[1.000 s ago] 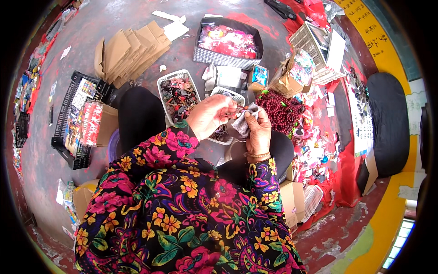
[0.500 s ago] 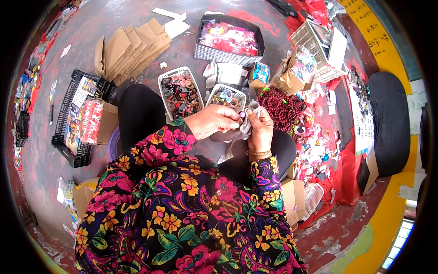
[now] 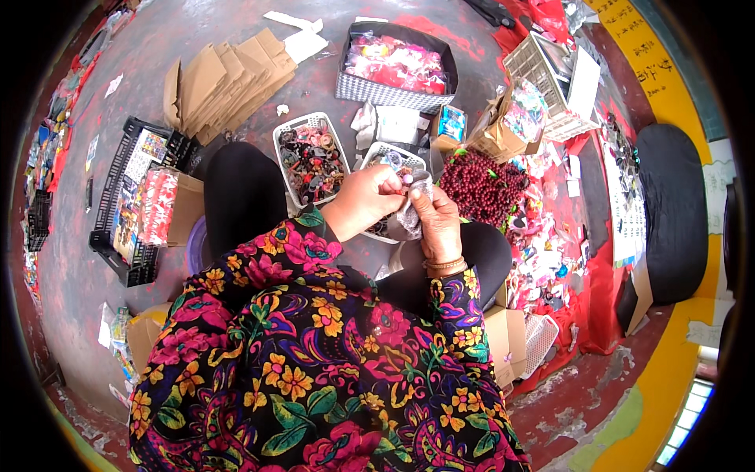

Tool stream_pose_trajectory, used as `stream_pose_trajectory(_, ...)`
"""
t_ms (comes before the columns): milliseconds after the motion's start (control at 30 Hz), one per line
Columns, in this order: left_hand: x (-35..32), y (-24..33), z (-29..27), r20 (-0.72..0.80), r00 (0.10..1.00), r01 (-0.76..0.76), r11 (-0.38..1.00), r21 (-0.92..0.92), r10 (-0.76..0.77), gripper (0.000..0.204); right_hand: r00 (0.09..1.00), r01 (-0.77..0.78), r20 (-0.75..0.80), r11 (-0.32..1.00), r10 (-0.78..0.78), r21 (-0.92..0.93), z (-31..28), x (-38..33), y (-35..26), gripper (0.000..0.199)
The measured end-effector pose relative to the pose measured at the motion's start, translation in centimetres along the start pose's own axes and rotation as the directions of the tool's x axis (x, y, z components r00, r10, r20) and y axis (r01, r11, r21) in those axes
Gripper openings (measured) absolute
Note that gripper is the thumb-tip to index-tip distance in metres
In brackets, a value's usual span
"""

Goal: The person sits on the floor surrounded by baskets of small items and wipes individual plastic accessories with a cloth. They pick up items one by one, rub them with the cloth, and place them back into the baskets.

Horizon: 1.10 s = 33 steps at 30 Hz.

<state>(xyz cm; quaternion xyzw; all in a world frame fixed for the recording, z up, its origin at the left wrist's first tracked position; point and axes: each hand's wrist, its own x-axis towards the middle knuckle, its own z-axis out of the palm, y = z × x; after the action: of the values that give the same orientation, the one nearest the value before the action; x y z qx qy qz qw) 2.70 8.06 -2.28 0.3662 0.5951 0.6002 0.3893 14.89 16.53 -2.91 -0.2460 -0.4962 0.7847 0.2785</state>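
Note:
My right hand (image 3: 440,226) grips a crumpled grey cloth (image 3: 406,222) between thumb and fingers. Pressed up against the cloth, my left hand (image 3: 362,203) is closed in a pinch. A small, pale lilac round piece (image 3: 407,178) shows at its fingertips; its kind is too small to tell. Both hands are over a white basket (image 3: 381,149) of small mixed trinkets, partly hidden by them. Left of it stands a larger white basket (image 3: 278,149) filled with dark and pink small accessories. To the right lies a heap of dark red beads or berries (image 3: 484,187).
Beyond the baskets are a patterned bin (image 3: 385,96) of pink packets and flattened cardboard (image 3: 228,86). A black crate (image 3: 118,197) stands at the left. Open cardboard boxes (image 3: 503,141) and scattered small goods (image 3: 543,259) cover the right side.
Both hands have shifted slightly, the right one a little lower and leftward. My left fingers have turned upward, bringing the lilac piece to the top of the cloth.

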Motion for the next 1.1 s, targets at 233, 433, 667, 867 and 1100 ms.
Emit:
stream_pose_trajectory(233,-0.4,0.5,0.2,0.054,0.995,-0.091,0.989,0.116,0.085,0.011,1.000,-0.014,-0.012,0.998,0.015,0.055,0.1,-0.2,0.0,0.018)
stream_pose_trajectory(433,-0.2,1.6,0.1,0.108,0.984,0.153,0.982,-0.113,-0.141,0.007,0.991,0.097,-0.097,0.995,-0.094,0.026,0.4,-0.3,0.1,0.016)
stream_pose_trajectory(667,-0.2,1.4,-0.5,0.083,0.963,0.269,0.941,-0.207,-0.257,0.009,0.985,-0.026,-0.160,0.975,0.063,0.222,-0.2,0.0,0.0,0.023)
stream_pose_trajectory(867,-0.1,0.9,-0.5,-0.071,0.996,0.046,0.998,-0.041,-0.049,0.009,0.987,-0.148,0.103,0.954,0.125,0.262,-0.8,0.0,-0.5,0.024)
stream_pose_trajectory(1100,0.0,0.3,-0.5,0.140,0.987,0.101,0.988,-0.115,-0.085,0.012,0.990,-0.139,0.034,0.958,0.135,0.250,-0.3,-0.2,0.6,0.022)
